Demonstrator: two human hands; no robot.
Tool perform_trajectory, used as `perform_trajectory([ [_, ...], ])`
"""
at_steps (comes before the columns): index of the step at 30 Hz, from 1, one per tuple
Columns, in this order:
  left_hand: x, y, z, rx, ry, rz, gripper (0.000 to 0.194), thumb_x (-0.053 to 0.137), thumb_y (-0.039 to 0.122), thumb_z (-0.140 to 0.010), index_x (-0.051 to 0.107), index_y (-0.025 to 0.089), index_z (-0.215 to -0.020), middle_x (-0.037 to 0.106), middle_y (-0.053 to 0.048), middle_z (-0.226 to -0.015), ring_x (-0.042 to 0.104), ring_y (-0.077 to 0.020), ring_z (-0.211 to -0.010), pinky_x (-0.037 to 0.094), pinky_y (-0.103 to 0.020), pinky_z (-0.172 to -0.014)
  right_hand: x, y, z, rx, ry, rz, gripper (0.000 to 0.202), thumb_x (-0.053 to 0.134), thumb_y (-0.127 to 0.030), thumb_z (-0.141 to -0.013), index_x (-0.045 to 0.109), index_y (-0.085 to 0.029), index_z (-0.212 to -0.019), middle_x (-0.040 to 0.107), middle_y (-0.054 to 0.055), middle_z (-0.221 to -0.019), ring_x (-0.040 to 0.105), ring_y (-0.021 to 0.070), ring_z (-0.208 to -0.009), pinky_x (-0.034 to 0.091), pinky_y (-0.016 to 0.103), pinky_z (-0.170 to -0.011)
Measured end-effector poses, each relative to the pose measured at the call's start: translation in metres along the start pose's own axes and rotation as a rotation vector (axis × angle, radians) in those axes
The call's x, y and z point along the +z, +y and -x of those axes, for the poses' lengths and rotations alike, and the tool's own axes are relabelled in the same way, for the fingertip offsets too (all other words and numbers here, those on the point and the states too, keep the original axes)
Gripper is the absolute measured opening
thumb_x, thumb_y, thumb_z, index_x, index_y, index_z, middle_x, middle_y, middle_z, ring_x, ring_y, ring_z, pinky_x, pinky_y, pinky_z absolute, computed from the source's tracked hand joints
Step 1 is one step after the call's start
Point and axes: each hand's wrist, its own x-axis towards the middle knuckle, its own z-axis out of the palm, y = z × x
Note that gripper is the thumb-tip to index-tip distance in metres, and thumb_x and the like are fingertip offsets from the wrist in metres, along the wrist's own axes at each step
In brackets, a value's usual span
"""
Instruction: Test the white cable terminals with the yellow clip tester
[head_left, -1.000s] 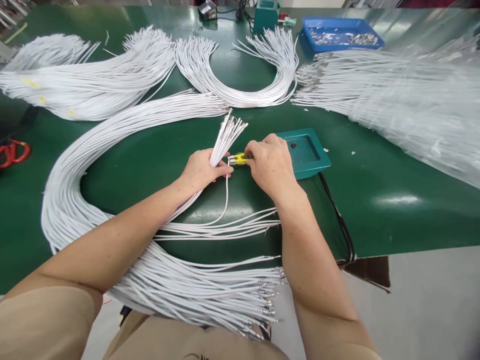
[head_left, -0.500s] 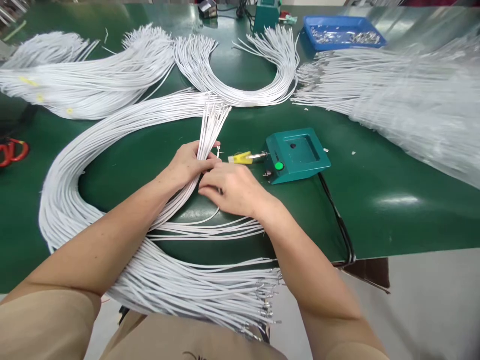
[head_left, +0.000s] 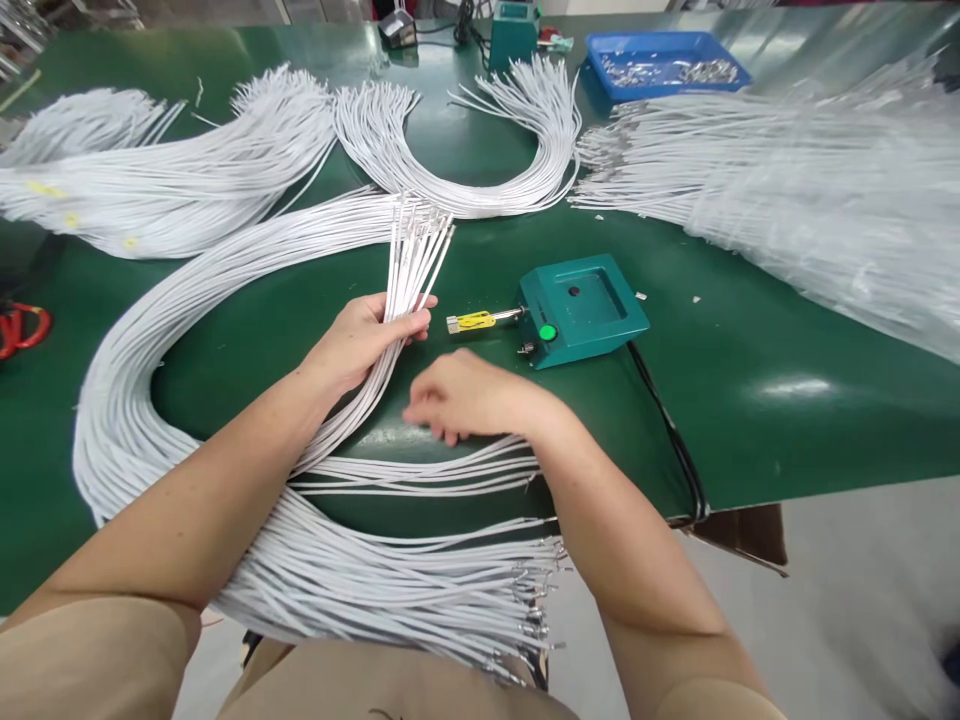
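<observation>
White wire bundle (head_left: 409, 275) is over the desk (head_left: 765, 320), left of the teal device (head_left: 577, 310), clasped in left hand (head_left: 358, 335); right hand (head_left: 476, 395) half-curled, can't tell if empty; likely light, bendy, slick, so grip below the metal tips (head_left: 448, 231).

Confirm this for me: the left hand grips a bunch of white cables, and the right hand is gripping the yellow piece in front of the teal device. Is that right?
Not quite: the right hand is apart from the yellow piece in front of the teal device, as the head view shows. The left hand does grip a bunch of white cables.
</observation>
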Motion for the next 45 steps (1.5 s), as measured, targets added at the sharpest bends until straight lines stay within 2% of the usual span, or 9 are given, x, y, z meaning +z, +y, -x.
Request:
perform_trajectory([
  [3,0.002,-0.001,0.004,0.040,-0.026,-0.046,0.039,0.086,0.028,-0.061,0.073,0.015,-0.096,0.070,0.000,-0.072,0.065,-0.0131,-0.066,0.050,-0.025,-0.067,-0.022,0.010,-0.003,-0.047,0.614,-0.218,0.021,0.058,-0.033,-0.088,0.059,-0.018,-0.074,0.060,-0.002,-0.055,0.055,0.0082,-0.039,0.042,0.020,-0.038],
  [6,0.006,0.000,0.010,0.014,-0.103,-0.111,0.035,0.086,0.027,-0.060,0.070,0.016,-0.089,0.070,0.000,-0.070,0.068,-0.0163,-0.067,0.052,-0.029,-0.070,-0.032,0.018,-0.008,-0.161,0.909,-0.421,0.018,0.063,-0.036,-0.086,0.057,-0.019,-0.081,0.058,-0.006,-0.059,0.049,0.0045,-0.039,0.040,0.018,-0.038],
  [11,0.012,0.007,0.016,0.057,-0.136,-0.028,0.029,0.082,0.033,-0.068,0.066,0.015,-0.083,0.073,-0.005,-0.088,0.070,-0.0182,-0.085,0.053,-0.030,-0.079,-0.027,0.017,-0.012,-0.286,0.737,-0.688,0.026,0.073,-0.034,-0.077,0.054,-0.019,-0.067,0.050,-0.007,-0.051,0.041,0.0040,-0.042,0.034,0.019,-0.039],
  [15,0.014,0.008,0.014,0.114,-0.089,0.019,0.030,0.083,0.028,-0.063,0.060,0.016,-0.076,0.068,0.000,-0.076,0.067,-0.0153,-0.076,0.052,-0.029,-0.077,-0.021,0.012,-0.011,-0.275,0.636,-0.659,0.023,0.076,-0.035,-0.073,0.065,-0.015,-0.071,0.057,-0.005,-0.057,0.040,0.0032,-0.044,0.030,0.019,-0.039],
  [20,0.012,0.005,0.012,0.148,0.055,-0.060,0.034,0.085,0.024,-0.057,0.058,0.017,-0.076,0.064,0.003,-0.072,0.062,-0.0125,-0.069,0.050,-0.028,-0.073,-0.020,0.011,-0.014,-0.237,0.774,-0.499,0.024,0.082,-0.033,-0.066,0.068,-0.015,-0.075,0.063,-0.003,-0.063,0.050,0.0062,-0.052,0.035,0.018,-0.041],
  [27,0.012,0.007,0.015,0.137,0.067,-0.169,0.034,0.083,0.030,-0.059,0.058,0.017,-0.078,0.067,0.001,-0.075,0.059,-0.0132,-0.068,0.046,-0.029,-0.071,-0.024,0.012,-0.014,-0.283,0.952,-0.665,0.038,0.067,-0.053,-0.079,0.067,-0.016,-0.078,0.060,-0.002,-0.065,0.046,0.0054,-0.045,0.043,0.022,-0.042],
  [33,0.014,0.008,0.018,0.159,0.063,-0.186,0.033,0.083,0.031,-0.060,0.059,0.018,-0.079,0.067,0.000,-0.077,0.059,-0.0143,-0.070,0.046,-0.030,-0.072,-0.022,0.008,-0.011,-0.201,0.834,-0.629,0.038,0.081,-0.049,-0.066,0.063,-0.017,-0.074,0.057,-0.005,-0.060,0.048,0.0056,-0.048,0.045,0.021,-0.046],
  [37,0.016,0.009,0.019,0.162,0.040,-0.159,0.030,0.081,0.033,-0.063,0.060,0.017,-0.077,0.066,0.000,-0.077,0.060,-0.0147,-0.072,0.047,-0.031,-0.074,-0.021,0.010,-0.012,-0.253,0.809,-0.689,0.028,0.080,-0.040,-0.069,0.066,-0.017,-0.073,0.056,-0.006,-0.058,0.047,0.0053,-0.049,0.044,0.021,-0.052],
  [45,0.016,0.013,0.020,0.184,0.007,0.043,0.031,0.081,0.025,-0.066,0.054,0.018,-0.078,0.065,0.002,-0.070,0.067,-0.0145,-0.065,0.052,-0.029,-0.066,-0.022,0.015,-0.016,-0.288,0.521,-0.981,0.018,0.077,-0.029,-0.072,0.073,-0.014,-0.081,0.056,-0.004,-0.059,0.047,0.0056,-0.055,0.043,0.021,-0.057],
])
